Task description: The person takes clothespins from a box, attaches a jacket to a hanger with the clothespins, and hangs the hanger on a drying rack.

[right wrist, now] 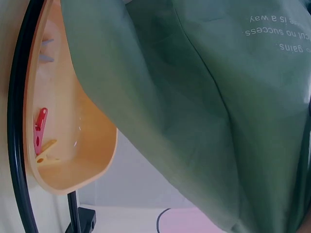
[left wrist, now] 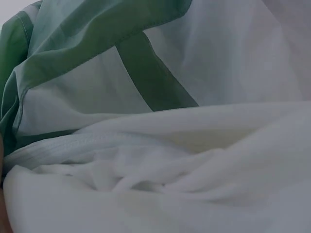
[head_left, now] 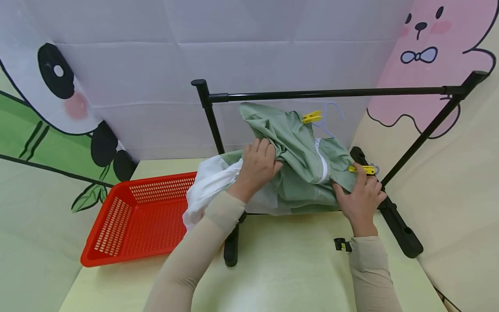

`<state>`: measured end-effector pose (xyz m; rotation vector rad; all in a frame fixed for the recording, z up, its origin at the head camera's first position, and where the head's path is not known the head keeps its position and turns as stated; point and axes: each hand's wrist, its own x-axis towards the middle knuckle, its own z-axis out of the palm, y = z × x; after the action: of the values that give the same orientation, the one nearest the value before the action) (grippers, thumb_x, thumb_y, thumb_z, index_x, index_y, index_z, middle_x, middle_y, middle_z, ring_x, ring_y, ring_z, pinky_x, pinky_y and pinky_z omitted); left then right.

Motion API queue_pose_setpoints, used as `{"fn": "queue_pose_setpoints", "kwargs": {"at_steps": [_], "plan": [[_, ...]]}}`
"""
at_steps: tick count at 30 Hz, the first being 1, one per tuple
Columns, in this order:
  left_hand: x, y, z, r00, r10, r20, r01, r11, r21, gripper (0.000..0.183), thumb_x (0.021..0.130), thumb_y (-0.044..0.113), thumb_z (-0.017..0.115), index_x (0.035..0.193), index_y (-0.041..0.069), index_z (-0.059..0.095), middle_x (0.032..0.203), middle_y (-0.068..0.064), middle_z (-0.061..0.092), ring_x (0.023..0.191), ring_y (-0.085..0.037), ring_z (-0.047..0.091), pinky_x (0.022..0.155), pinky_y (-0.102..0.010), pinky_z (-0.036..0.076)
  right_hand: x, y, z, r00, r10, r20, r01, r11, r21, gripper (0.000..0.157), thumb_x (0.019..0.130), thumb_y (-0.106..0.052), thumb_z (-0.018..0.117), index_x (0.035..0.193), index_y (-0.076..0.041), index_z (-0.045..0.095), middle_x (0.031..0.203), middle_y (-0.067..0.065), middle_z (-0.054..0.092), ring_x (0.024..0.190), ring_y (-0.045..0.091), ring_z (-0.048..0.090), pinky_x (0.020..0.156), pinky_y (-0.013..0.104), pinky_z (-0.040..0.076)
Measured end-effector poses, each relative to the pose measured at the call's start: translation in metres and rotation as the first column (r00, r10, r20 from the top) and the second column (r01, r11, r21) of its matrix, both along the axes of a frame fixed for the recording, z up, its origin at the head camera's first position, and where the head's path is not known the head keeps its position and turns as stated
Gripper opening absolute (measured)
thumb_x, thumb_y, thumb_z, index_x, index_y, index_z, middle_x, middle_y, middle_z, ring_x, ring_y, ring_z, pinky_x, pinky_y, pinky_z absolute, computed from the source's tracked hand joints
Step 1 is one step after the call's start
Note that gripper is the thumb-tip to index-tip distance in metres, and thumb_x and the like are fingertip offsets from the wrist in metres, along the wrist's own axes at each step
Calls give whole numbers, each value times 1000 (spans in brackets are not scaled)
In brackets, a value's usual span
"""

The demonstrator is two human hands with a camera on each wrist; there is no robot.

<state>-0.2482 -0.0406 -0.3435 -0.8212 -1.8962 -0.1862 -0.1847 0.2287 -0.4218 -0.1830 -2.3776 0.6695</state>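
A green and white jacket (head_left: pixel 296 151) with a white zipper (head_left: pixel 322 160) lies bunched below the rail, on a pale blue hanger (head_left: pixel 324 121). One yellow clothespin (head_left: pixel 312 117) is by its collar, and another yellow clothespin (head_left: pixel 362 169) is at its right shoulder. My left hand (head_left: pixel 257 167) grips the jacket's green fabric at its left side. With my right hand (head_left: pixel 360 197) I hold the shoulder edge, the index finger close to the second clothespin. Up close, the left wrist view has white folds (left wrist: pixel 146 170); the right wrist view has green cloth (right wrist: pixel 194 111) with printed lettering.
A black rack rail (head_left: pixel 327 93) spans above the jacket, its feet on the pale table (head_left: pixel 296 260). Left of it stands a red basket (head_left: pixel 148 229). The right wrist view holds an orange tray (right wrist: pixel 92 150) with a red clothespin (right wrist: pixel 40 130) and a yellow clothespin (right wrist: pixel 46 151).
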Motion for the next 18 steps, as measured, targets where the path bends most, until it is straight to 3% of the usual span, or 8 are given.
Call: {"fn": "queue_pose_setpoints", "kwargs": {"at_steps": [18], "plan": [[-2,32,7,1000,13,-2,-13,1000,-17,25,91,24,56,81,3,47,83,-12,49,73,-27,45,60,-38,33,8,22,4,998,-51,-33,50,999,-22,70,84,-41,67,142,-14,41,106,37,45,87,52,39,72,61,22]]}}
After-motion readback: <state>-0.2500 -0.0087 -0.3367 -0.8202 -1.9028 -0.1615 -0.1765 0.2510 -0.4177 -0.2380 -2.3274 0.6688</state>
